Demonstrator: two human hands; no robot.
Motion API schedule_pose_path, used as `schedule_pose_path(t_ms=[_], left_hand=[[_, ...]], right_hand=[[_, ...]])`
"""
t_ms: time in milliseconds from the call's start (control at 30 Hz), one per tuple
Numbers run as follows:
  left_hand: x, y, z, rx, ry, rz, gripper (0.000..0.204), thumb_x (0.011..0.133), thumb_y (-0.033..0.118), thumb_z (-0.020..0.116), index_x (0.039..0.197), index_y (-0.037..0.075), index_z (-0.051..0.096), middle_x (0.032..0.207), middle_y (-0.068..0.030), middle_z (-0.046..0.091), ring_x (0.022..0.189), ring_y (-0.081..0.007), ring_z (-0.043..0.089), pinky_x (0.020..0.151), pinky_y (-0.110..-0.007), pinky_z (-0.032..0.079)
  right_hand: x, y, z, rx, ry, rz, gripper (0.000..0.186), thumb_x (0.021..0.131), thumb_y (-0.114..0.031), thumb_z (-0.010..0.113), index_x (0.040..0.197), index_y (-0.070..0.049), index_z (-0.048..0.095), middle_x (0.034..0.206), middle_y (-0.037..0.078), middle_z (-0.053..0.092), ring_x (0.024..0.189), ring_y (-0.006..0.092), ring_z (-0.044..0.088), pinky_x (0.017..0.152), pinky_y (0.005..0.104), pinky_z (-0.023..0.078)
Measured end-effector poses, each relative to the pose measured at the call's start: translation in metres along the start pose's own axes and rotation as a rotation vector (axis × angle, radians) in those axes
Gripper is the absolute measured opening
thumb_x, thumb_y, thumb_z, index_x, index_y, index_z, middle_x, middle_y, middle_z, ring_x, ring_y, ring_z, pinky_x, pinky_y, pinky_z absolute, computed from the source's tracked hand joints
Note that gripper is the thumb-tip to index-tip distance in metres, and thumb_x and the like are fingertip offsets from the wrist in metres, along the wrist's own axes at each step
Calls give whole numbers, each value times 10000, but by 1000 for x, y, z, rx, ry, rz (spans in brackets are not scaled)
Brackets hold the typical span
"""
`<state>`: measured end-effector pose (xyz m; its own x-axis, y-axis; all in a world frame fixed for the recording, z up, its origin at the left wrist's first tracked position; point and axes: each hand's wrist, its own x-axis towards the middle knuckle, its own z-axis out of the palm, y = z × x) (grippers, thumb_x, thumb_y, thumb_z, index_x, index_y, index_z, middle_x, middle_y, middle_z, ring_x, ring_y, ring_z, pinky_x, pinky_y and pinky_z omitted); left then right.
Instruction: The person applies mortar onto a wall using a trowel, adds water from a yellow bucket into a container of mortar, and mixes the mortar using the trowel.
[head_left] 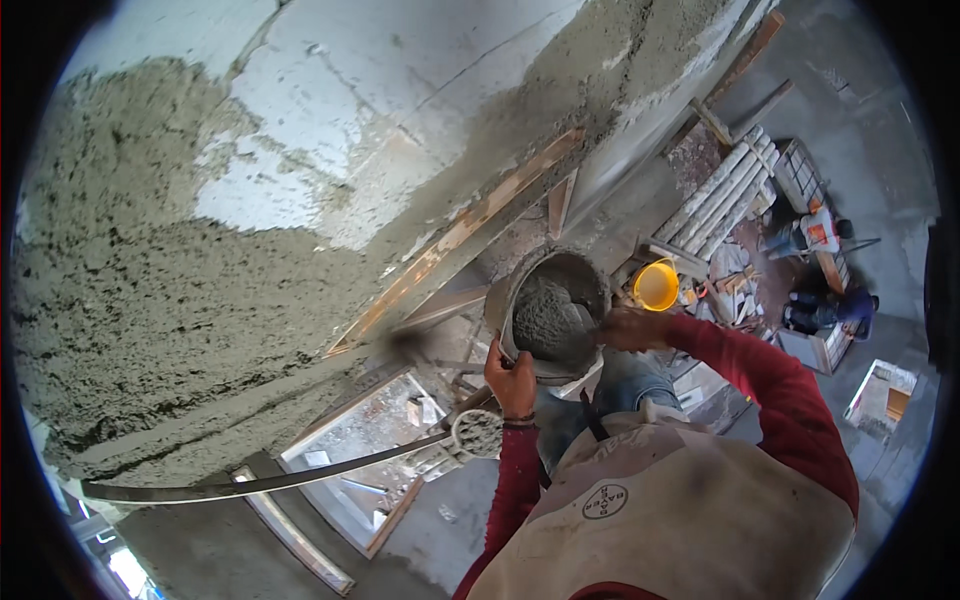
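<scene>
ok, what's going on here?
A person's left hand grips the near rim of a grey bucket holding rough grey mix. The right hand is at the bucket's right side; whether it holds a tool is unclear. The wall is partly coated grey, with pale patches bare.

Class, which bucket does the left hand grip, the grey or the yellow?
The grey bucket, holding grey mix: the left hand grips its rim. The yellow bucket is apart from that hand.
</scene>
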<state>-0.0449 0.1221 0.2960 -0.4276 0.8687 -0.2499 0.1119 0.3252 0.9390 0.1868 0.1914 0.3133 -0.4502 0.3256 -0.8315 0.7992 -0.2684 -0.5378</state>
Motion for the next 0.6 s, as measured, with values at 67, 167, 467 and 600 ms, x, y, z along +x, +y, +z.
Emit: schedule_pose_path(t_ms=[67, 167, 467, 600], left_hand=[[6, 4, -18, -152, -95, 16, 163, 689, -24, 546, 845, 15, 570, 755, 14, 586, 676, -55, 493, 607, -223, 401], [7, 19, -32, -125, -196, 12, 211, 677, -31, 549, 881, 16, 575, 816, 8, 597, 722, -70, 515, 646, -235, 417], [35, -13, -83, -191, -211, -33, 423, 661, -19, 559, 1083, -5, 589, 972, -39, 613, 809, -130, 553, 698, -259, 455], [43, -16, -97, -147, -160, -55, 409, 649, -43, 567, 1055, 3, 595, 931, -20, 605, 757, -116, 544, 655, -251, 448]], right_hand=[[-12, -6, 36, 170, 78, -37, 430, 873, -442, 495, 887, -37, 639, 570, 141, 559, 636, 202, 617, 567, 357, 500], [38, 50, 116, -345, 696, -616, 377, 894, -368, 485, 981, -23, 609, 655, 147, 565, 623, 273, 599, 592, 381, 480], [-18, -46, 176, 1334, 207, -301, 321, 905, -325, 367, 867, -48, 525, 650, 21, 512, 481, 118, 474, 440, 268, 403], [-44, -55, 155, 1730, 239, -674, 312, 907, -327, 346, 917, -60, 506, 685, 19, 494, 493, 115, 471, 458, 249, 415]])
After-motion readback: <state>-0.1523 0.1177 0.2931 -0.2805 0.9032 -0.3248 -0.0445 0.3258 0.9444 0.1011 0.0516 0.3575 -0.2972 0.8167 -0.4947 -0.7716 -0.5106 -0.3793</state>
